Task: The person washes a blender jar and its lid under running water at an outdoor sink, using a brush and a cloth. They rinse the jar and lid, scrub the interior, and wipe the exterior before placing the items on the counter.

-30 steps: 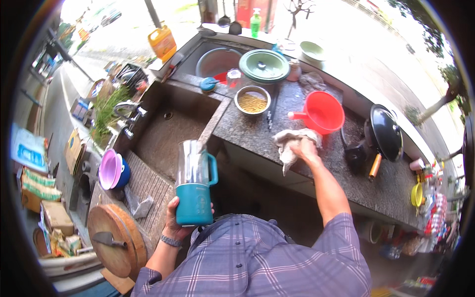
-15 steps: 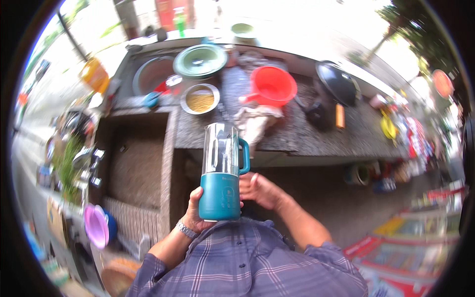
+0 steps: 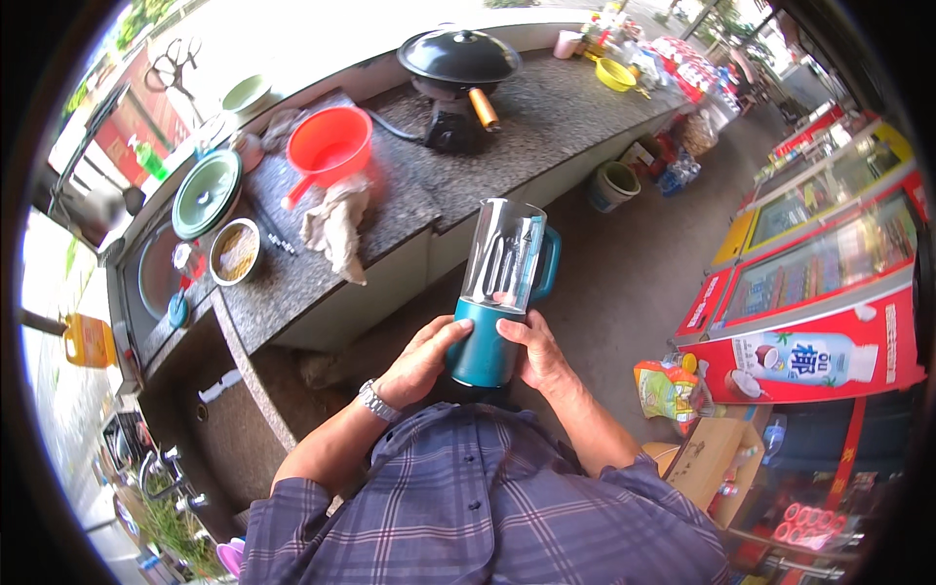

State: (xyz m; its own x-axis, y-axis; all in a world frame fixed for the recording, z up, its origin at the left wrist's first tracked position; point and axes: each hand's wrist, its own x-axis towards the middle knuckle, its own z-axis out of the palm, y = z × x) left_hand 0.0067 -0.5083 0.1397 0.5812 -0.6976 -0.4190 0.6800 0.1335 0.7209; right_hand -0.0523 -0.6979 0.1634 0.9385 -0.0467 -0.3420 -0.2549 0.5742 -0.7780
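Between my two hands is a blender (image 3: 485, 336) with a teal base and a clear jug with a teal handle. It stands nearly upright in front of my chest, its lower part toward me. My left hand (image 3: 419, 363), with a metal watch at the wrist, grips the left side of the base. My right hand (image 3: 537, 351) wraps round the right side, thumb on the base just below the jug. The jug looks see-through, with no lid visible. Fingers behind the base are hidden.
The granite counter (image 3: 390, 234) ahead bears a red dipper (image 3: 330, 146), a cloth (image 3: 338, 231), a bowl of grains (image 3: 235, 252), green bowls (image 3: 208, 193) and a black lidded pan (image 3: 460, 60). A stone sink (image 3: 234, 429) lies left. Red display fridges (image 3: 809, 302) stand right.
My body has turned right, so the counter has shifted left in view. My right hand, earlier open beside the blender, now grips its base. The blender moved right with me.
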